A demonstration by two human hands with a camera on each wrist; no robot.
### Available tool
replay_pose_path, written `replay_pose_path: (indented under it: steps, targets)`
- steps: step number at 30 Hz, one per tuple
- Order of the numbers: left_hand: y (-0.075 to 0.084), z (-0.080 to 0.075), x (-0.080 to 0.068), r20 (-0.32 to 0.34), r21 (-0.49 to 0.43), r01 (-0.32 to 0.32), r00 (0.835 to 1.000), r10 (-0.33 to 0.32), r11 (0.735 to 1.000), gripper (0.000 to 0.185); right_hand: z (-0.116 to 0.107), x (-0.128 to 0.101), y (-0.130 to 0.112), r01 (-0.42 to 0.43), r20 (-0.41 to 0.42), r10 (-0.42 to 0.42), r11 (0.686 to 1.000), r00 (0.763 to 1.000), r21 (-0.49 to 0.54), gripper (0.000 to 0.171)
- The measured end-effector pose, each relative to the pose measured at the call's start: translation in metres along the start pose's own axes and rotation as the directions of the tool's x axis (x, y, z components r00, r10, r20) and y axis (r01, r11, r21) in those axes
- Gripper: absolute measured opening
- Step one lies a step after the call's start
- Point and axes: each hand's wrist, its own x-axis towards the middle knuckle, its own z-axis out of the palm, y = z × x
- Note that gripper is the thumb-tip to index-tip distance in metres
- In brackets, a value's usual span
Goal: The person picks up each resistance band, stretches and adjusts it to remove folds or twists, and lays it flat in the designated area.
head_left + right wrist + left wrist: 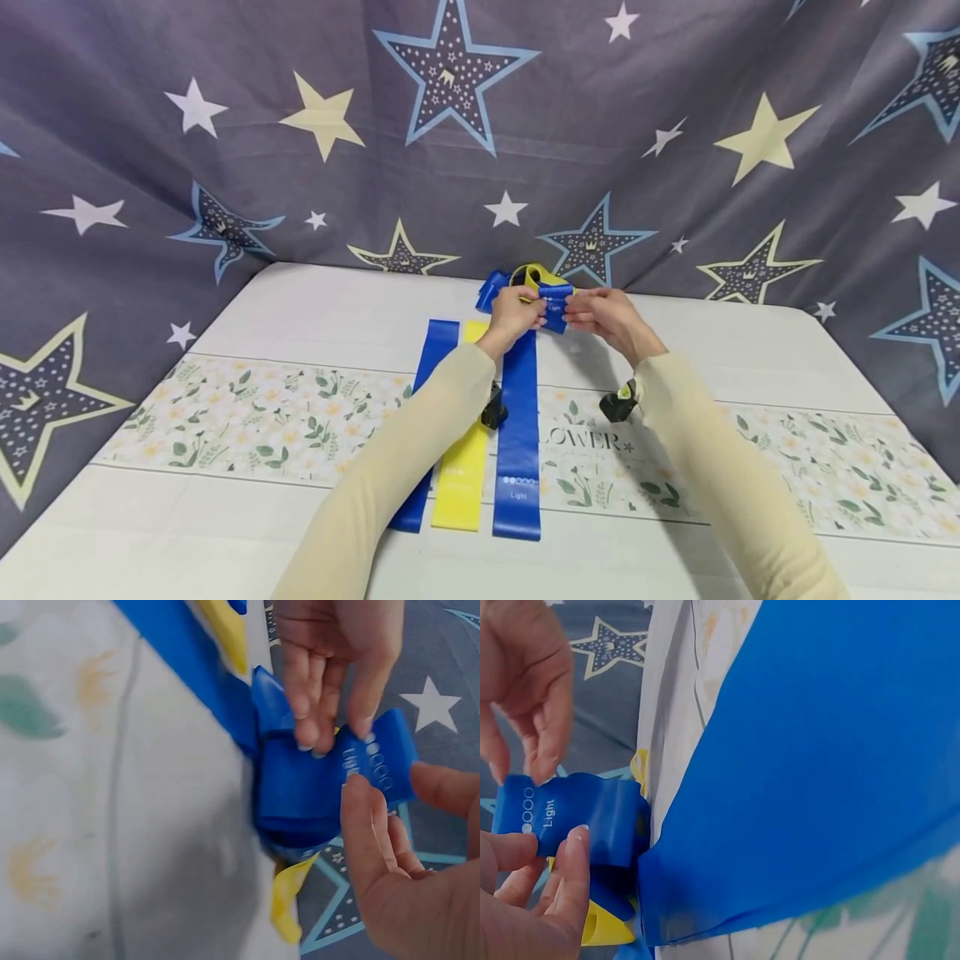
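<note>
Both hands meet at the far middle of the white table (315,317), over a folded blue band (557,304) marked "Light". My left hand (534,310) pinches this blue band (577,814) between thumb and forefinger (576,851). My right hand (573,315) holds the band's labelled end (375,761), thumb (358,802) on top and fingers behind. A yellow band (534,275) is bunched up with it, partly hidden beneath. Three bands lie flat side by side nearer to me: a blue one (431,358), a yellow one (459,483) and a blue one (519,450).
A floral strip (247,417) runs across the table. A grey cloth with stars (300,167) hangs behind and down both sides. Small black cameras (618,404) sit on both wrists.
</note>
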Motion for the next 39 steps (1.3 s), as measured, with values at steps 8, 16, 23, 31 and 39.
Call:
replay_pose_path:
  steps: [8,16,23,31,39]
  targets:
    - [0.007,-0.002,0.001,-0.022,0.026,-0.016,1.000,0.017,1.000,0.017,-0.001,0.004,0.025,-0.109,0.018,0.108,0.990,0.994,0.085,0.037]
    - [0.017,-0.004,0.001,-0.027,0.041,-0.046,0.999,0.047,0.998,0.018,0.011,0.007,0.033,-0.138,0.068,0.126,0.969,0.990,0.203,0.031]
    - [0.023,-0.001,0.003,-0.053,0.041,-0.010,0.999,0.012,0.999,0.019,0.019,0.009,0.030,-0.110,-0.019,0.118,0.961,0.993,0.254,0.041]
    - [0.016,0.002,0.003,-0.021,0.062,0.010,1.000,-0.009,0.998,0.019,0.014,-0.001,0.030,-0.084,-0.074,0.105,0.966,0.992,0.246,0.042]
    - [0.011,0.004,0.004,0.011,0.077,0.074,0.997,-0.075,0.994,0.024,0.009,-0.017,0.006,-0.013,-0.089,0.026,0.990,0.996,0.143,0.028]
